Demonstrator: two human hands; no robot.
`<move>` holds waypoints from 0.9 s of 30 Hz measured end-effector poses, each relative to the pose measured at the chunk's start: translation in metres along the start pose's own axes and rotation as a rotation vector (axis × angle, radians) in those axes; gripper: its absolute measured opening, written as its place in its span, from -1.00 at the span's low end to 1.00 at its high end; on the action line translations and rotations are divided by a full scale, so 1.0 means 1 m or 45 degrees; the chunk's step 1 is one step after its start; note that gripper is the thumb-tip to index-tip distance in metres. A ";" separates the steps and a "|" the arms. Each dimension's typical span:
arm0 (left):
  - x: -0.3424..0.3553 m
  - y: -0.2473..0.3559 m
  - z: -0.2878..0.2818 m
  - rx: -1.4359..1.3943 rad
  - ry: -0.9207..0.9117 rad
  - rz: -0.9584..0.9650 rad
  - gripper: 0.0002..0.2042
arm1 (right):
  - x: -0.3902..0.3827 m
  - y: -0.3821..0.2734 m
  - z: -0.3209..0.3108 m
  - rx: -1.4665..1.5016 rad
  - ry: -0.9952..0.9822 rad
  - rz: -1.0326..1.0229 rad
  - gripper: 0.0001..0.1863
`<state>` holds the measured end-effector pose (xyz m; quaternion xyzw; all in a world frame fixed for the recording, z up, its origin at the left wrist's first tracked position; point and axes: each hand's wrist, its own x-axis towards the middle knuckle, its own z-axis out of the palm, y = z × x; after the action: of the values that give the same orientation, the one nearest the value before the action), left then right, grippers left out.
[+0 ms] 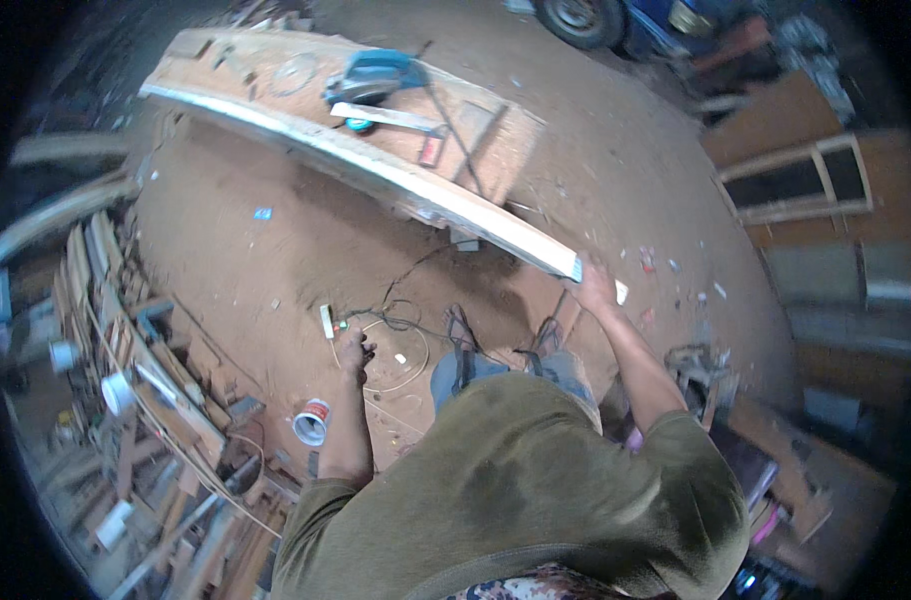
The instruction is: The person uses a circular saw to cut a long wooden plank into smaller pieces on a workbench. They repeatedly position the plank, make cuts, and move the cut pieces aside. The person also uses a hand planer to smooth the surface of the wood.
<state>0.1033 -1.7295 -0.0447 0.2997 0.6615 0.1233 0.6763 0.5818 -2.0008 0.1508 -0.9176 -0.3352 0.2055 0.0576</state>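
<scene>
My right hand grips the near right end of a long pale wooden board, which lies along the front edge of a low workbench. My left hand hangs low over the ground, fingers loosely curled and apart, with nothing visible in it. On the bench sit a blue circular saw with a dark cord, a short pale strip, a small teal round object and a small red item.
Cables and a small power strip lie on the dirt floor by my feet, near a pot. Scrap timber is piled left. Wooden panels stand right; a vehicle wheel shows at the top.
</scene>
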 end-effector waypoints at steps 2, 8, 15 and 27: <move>-0.011 0.032 0.031 0.015 0.007 0.006 -0.80 | -0.044 0.032 -0.017 0.029 0.045 0.203 -0.27; 0.029 0.034 0.045 0.470 -0.097 -0.038 -0.82 | -0.161 0.126 -0.065 1.181 -0.176 0.474 -0.21; -0.026 0.031 0.132 0.743 -0.195 -0.049 -0.64 | -0.253 0.274 0.117 0.392 -0.028 0.771 -0.61; -0.207 -0.007 0.431 0.577 -0.451 0.225 -0.09 | -0.381 0.442 0.269 1.051 0.093 0.909 -0.65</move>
<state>0.4994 -1.9560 0.0975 0.5161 0.5153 -0.0233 0.6838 0.4677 -2.5926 -0.0722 -0.8821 0.1080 0.2948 0.3513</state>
